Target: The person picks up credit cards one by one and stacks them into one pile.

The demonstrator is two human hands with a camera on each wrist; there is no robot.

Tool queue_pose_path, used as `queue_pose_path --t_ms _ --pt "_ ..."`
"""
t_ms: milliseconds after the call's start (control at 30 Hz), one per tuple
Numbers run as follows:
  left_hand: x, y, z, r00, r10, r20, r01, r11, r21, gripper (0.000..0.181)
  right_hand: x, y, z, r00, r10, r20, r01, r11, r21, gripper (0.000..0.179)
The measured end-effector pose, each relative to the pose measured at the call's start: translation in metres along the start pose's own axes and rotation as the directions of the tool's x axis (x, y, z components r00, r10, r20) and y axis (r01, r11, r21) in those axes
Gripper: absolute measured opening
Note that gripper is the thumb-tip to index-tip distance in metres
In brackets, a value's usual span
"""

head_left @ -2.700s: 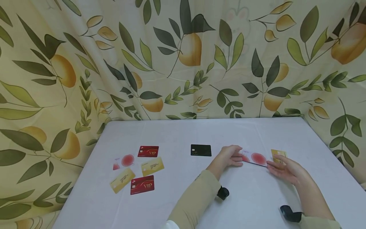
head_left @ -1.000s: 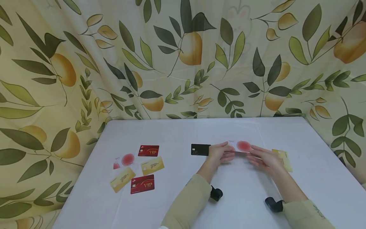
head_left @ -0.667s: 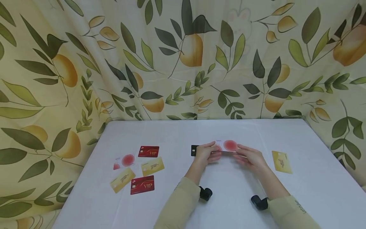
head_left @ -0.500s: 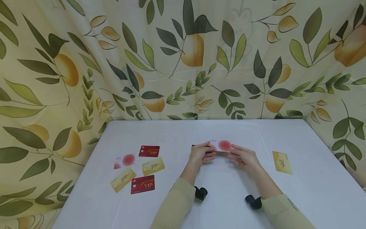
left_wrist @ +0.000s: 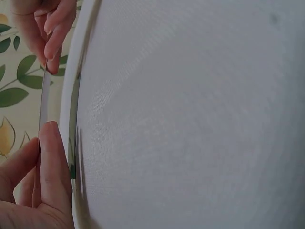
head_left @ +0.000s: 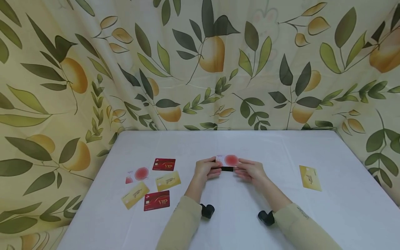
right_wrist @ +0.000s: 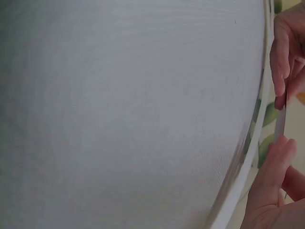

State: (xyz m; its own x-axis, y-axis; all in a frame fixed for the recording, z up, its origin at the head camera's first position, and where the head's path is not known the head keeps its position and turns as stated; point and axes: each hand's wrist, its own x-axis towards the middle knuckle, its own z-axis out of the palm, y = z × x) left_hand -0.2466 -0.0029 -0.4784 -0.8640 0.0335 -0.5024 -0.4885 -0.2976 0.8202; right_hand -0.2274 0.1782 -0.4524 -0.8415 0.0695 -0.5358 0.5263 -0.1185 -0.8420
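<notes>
In the head view, my left hand [head_left: 203, 170] and right hand [head_left: 253, 171] pinch the two short ends of a white card with pink circles [head_left: 231, 160]. The card is raised off the table, seen nearly edge-on in the left wrist view [left_wrist: 44, 95] and the right wrist view [right_wrist: 281, 121]. Beneath it lies a black VIP card [head_left: 227, 169]; only its near strip and left corner show, and the rest is hidden by the pink-circled card and my fingers. Thumb and fingers of my left hand [left_wrist: 45, 181] lie on opposite faces of the raised card.
On the left of the white table [head_left: 231, 222] lie a second pink-circled card [head_left: 141, 173], two red VIP cards [head_left: 164, 164] and two gold cards [head_left: 168, 181]. A lone gold card [head_left: 310, 178] is at the right. A fruit-patterned curtain [head_left: 200, 86] hangs behind.
Both hands have carried the pink-circled card leftward from beside the right-hand gold card to over the black card. The gold card is now fully visible; the black card is mostly covered.
</notes>
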Motion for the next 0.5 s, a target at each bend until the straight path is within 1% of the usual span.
queue_pose_path --t_ms 100,233,500 --pt "0.001 0.0 -0.006 1.0 0.002 -0.014 -0.001 1.0 0.023 0.045 0.002 0.001 0.006 1.0 0.007 0.002 -0.007 0.999 -0.033 0.048" --pt "-0.001 0.001 -0.011 1.0 -0.008 -0.016 0.009 0.999 0.052 0.045 0.003 0.002 0.012 1.0 0.015 0.004 -0.015 0.998 -0.066 0.046" --pt "0.0 0.002 -0.018 1.0 -0.028 0.0 0.028 0.995 0.097 0.046 0.008 0.004 0.018 1.0 0.025 0.003 -0.024 0.993 -0.117 0.045"
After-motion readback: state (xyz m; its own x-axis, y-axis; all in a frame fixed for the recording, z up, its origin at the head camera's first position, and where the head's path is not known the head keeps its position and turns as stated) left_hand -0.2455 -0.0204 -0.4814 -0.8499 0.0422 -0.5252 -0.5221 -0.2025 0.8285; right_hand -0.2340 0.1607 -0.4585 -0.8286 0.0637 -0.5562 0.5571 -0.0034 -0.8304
